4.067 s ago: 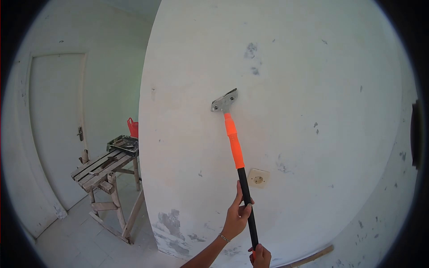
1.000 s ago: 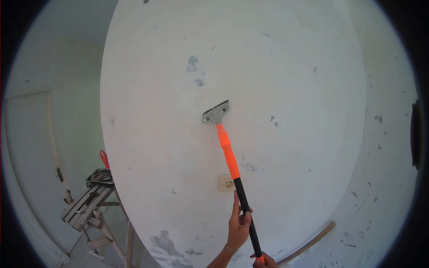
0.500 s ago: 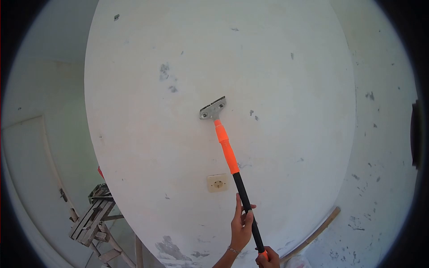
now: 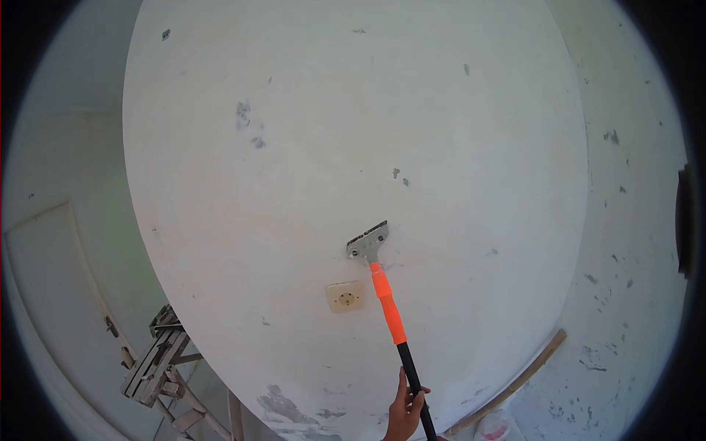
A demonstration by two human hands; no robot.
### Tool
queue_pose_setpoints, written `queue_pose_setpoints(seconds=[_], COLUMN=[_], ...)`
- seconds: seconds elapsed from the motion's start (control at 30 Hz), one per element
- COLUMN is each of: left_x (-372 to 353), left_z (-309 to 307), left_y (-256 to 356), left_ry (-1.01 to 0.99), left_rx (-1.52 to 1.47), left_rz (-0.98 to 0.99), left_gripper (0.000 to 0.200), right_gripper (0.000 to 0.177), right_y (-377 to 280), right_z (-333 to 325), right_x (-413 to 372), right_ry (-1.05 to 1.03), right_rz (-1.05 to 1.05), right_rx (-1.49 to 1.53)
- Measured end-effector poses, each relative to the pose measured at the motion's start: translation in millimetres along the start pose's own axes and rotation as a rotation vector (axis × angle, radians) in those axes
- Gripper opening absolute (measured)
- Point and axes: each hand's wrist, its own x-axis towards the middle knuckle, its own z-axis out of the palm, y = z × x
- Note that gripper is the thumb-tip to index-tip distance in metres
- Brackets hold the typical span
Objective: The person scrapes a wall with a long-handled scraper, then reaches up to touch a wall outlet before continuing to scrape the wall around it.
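A long scraper with a black and orange handle [image 4: 390, 312] rests its metal blade [image 4: 367, 242] against the white wall [image 4: 353, 147], just right of and above a wall socket [image 4: 346, 297]. My left hand [image 4: 405, 415] grips the black part of the handle at the bottom edge of the picture. My right hand is below the frame and out of sight. Grey chipped spots dot the wall above the blade.
A wooden trestle [image 4: 158, 360] with tools on top stands at the lower left beside a door [image 4: 44, 294]. A wooden stick [image 4: 515, 382] leans along the floor at the lower right. Patches of bare plaster [image 4: 283, 404] show low on the wall.
The scraper blade has slid down the wall toward the socket. Both hands dropped lower; the right hand has left the picture. The view tilted upward slightly.
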Motion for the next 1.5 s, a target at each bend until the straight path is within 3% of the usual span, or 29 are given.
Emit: queue_pose_setpoints(seconds=[0.1, 0.23, 0.3, 0.33, 0.4, 0.53, 0.57, 0.63, 0.77, 0.83, 0.9, 1.03, 1.07, 1.13, 1.17, 1.27, 1.33, 1.5], left_x=[9.5, 8.8, 2.3, -4.2, -28.3, -66.4, -71.6, -80.5, -80.0, -78.0, -77.2, -70.6, -69.0, -66.9, -67.5, -75.2, -85.0, -108.2], left_z=[-4.1, -4.1, 1.2, -0.7, -10.6, -2.7, 3.5, 10.0, -6.2, -16.5, -31.9, -56.0, -59.2, -73.3, -79.0, -104.9, -114.9, -134.6], left_y=[26.9, 19.8, 19.9, 4.5, -42.1, -60.2, -59.4, -56.1, -48.7, -47.3, -51.3, -33.2, -25.8, -23.7, -20.2, -20.7, -22.4, -17.0], left_ry=[-0.08, -0.112, -0.038, -0.045, -0.22, -0.326, -0.323, -0.285, -0.192, -0.113, -0.074, 0.016, 0.042, 0.092, 0.124, 0.169, 0.185, 0.165], left_rx=[0.049, 0.081, 0.069, 0.07, 0.169, 0.164, 0.031, -0.16, -0.266, -0.242, -0.225, -0.07, -0.04, 0.025, 0.049, 0.103, 0.105, 0.271], left_rz=[-0.153, -0.152, -0.156, -0.159, -0.151, -0.185, -0.255, -0.361, -0.471, -0.473, -0.475, -0.432, -0.411, -0.356, -0.338, -0.343, -0.337, -0.352], left_gripper=[0.069, 0.072, 0.051, 0.051, 0.04, 0.031, 0.034, 0.041, 0.037, 0.036, 0.035, 0.036, 0.036, 0.036, 0.035, 0.032, 0.031, 0.03], right_gripper=[0.034, 0.033, 0.033, 0.033, 0.033, 0.035, 0.036, 0.037, 0.041, 0.041, 0.038, 0.039, 0.039, 0.045, 0.06, 0.045, 0.057, 0.05], right_y=[0.2, 11.3, 19.9, 24.7, 32.8, 52.6, 48.6, 38.9, 29.6, 36.8, 66.0, 20.9, 27.6, 52.4, 60.0, 19.8, -12.2, -58.8], right_z=[-3.4, -3.9, -5.6, -6.4, -7.9, -10.5, -8.4, -4.9, 9.6, 17.2, 26.5, 43.0, 51.8, 69.6, 73.5, 87.2, 86.9, 111.7], right_x=[10.3, 10.4, 5.4, 1.3, -6.7, -17.5, -18.3, -17.8, -10.3, -5.1, 1.5, 15.1, 12.8, 17.8, 23.4, 45.0, 69.5, 126.5], right_ry=[0.006, 0.006, 0.016, 0.025, 0.05, 0.069, 0.074, 0.056, -0.105, -0.118, -0.311, -0.481, -0.481, -0.482, -0.513, -0.39, -0.503, -0.253], right_rz=[-0.011, 0.007, 0.015, 0.047, 0.081, 0.152, 0.186, 0.192, 0.31, 0.373, 0.349, 0.345, 0.352, 0.133, 0.16, 0.094, 0.171, -0.051], right_rx=[-0.002, 0.039, 0.059, 0.094, 0.134, 0.209, 0.22, 0.231, 0.267, 0.283, 0.094, 0.109, 0.119, 0.222, 0.136, 0.213, 0.339, 0.387])
